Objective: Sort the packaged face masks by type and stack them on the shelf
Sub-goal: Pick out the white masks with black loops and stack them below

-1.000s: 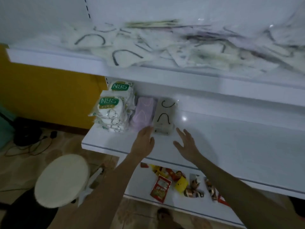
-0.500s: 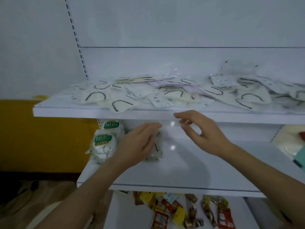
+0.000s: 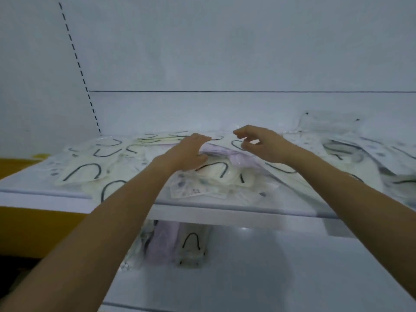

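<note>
Several packaged face masks lie scattered in a loose pile [image 3: 216, 176] across the upper shelf [image 3: 236, 213]: white ones with black ear loops, patterned ones and a lilac one [image 3: 221, 152]. My left hand [image 3: 188, 154] hovers over the pile's middle, fingers bent downward, close to the lilac pack. My right hand [image 3: 258, 143] is held above the packs just to the right, fingers loosely curled and holding nothing. On the lower shelf [image 3: 258, 266] stand sorted stacks: a lilac stack [image 3: 162, 242] and a white stack with black loops [image 3: 191, 246].
A white back panel with a slotted upright [image 3: 78, 64] rises behind the upper shelf. A yellow wall [image 3: 27, 233] shows at the left below the shelf. More masks [image 3: 360, 152] spread toward the right end of the upper shelf.
Both hands rose from the lower shelf to the pile on the upper shelf, and my view tilted upward. The stacks below stay in place.
</note>
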Tool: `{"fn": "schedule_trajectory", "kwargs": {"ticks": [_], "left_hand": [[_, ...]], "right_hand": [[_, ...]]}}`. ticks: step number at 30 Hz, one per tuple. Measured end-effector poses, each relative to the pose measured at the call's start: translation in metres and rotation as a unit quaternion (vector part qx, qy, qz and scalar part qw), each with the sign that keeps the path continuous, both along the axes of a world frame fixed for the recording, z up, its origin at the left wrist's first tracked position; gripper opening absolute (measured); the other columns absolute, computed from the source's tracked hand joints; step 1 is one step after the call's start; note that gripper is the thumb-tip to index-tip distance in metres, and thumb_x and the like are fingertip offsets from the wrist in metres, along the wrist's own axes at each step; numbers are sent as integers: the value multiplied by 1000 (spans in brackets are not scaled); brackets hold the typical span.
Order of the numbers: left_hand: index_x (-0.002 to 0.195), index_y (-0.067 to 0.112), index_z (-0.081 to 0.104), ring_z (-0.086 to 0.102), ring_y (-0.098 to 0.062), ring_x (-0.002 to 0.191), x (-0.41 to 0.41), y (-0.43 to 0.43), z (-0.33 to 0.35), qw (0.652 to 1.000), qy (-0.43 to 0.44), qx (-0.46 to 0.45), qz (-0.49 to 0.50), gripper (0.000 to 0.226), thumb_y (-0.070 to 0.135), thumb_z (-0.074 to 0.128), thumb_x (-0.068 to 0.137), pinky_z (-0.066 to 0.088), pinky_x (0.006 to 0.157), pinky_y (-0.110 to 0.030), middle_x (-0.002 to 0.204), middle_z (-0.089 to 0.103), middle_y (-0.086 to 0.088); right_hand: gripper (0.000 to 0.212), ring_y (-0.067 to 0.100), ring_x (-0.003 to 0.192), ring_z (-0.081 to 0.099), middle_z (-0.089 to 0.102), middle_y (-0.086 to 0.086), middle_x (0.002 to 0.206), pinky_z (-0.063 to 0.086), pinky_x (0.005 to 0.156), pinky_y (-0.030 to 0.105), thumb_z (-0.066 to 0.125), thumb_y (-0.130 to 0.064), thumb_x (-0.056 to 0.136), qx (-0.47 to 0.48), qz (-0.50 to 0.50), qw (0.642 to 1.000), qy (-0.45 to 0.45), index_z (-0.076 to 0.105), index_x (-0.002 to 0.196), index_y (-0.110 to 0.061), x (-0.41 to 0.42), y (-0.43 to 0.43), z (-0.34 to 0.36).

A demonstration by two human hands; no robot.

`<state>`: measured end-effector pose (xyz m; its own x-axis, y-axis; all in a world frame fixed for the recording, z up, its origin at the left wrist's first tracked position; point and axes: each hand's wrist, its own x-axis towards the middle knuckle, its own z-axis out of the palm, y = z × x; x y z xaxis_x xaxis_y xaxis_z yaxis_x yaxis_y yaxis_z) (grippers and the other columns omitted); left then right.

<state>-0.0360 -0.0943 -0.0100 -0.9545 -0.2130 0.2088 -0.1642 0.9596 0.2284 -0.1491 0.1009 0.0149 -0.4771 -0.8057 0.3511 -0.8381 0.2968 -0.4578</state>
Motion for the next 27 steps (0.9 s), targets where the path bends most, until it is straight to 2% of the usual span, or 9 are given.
{"fn": "schedule_trajectory", "kwargs": {"ticks": [5, 9, 11, 14, 17, 19, 21, 23, 27], "left_hand": [[143, 14, 34, 34, -20, 136, -12, 4, 2, 997, -69, -44, -4, 44, 16, 39, 100, 20, 103, -18, 149, 35, -5], [142, 23, 37, 33, -13, 136, -3, -2, 1, 993, -106, -49, -35, 43, 14, 33, 100, 20, 105, -18, 150, 35, 4], [138, 31, 43, 40, -10, 130, 4, -6, 5, 991, -123, -23, -40, 44, 14, 37, 98, 25, 101, -16, 146, 40, 11], [130, 40, 50, 49, -3, 104, 15, -10, 18, 986, -156, 3, -61, 43, 16, 43, 95, 32, 82, -10, 129, 51, 18], [114, 35, 61, 55, 5, 105, 22, -16, 31, 977, -156, 103, -100, 38, 7, 48, 93, 39, 85, -8, 119, 58, 18], [101, 31, 63, 61, -4, 102, 19, -21, 37, 974, -110, 170, -97, 32, 4, 49, 92, 45, 91, -18, 111, 65, 12], [96, 33, 62, 62, -11, 97, 8, -25, 39, 987, -74, 124, -74, 22, 14, 51, 93, 48, 92, -28, 106, 65, 9], [105, 33, 60, 59, -12, 98, -6, -29, 33, 995, -82, 33, -46, 16, 25, 51, 94, 46, 94, -31, 113, 63, 7], [127, 22, 54, 54, -18, 104, -22, -48, 22, 990, -112, -69, 56, 40, 43, 49, 93, 43, 94, -34, 125, 55, 0]], "right_hand": [[44, 21, 130, 41, 39, 7, 146, 29, 102, 25, 33, -20, 100, 172, -10, 985, -32, 30, 144, -15, -39, -42, -12], [48, 23, 140, 26, 23, 9, 154, 19, 113, 29, 29, -21, 100, 225, -84, 971, -16, 22, 147, -9, -71, -38, -25], [44, 25, 136, 31, 29, 12, 151, 23, 108, 29, 30, -21, 101, 222, -104, 969, -12, 29, 143, -7, -75, -32, -24], [47, 28, 134, 34, 33, 12, 149, 23, 107, 30, 36, -27, 101, 159, -117, 980, -3, 29, 144, -11, -69, -29, -15], [43, 22, 113, 51, 57, 7, 122, 34, 91, 26, 45, -31, 97, 41, -87, 995, -19, 42, 137, -16, -55, -26, -5], [40, 17, 98, 56, 60, 1, 102, 34, 81, 22, 50, -35, 94, 32, -71, 996, -32, 49, 130, -20, -47, -25, -3], [45, 14, 87, 57, 59, -4, 93, 36, 76, 22, 55, -43, 90, 65, -62, 995, -48, 48, 129, -22, -38, -26, -5], [58, 13, 87, 56, 60, -5, 98, 38, 78, 23, 59, -50, 84, 102, -60, 991, -58, 44, 133, -22, -34, -29, -12], [85, 22, 118, 49, 51, 4, 133, 38, 101, 34, 63, -63, 73, 155, -91, 982, -59, 34, 142, -22, -37, -32, -16]]}}
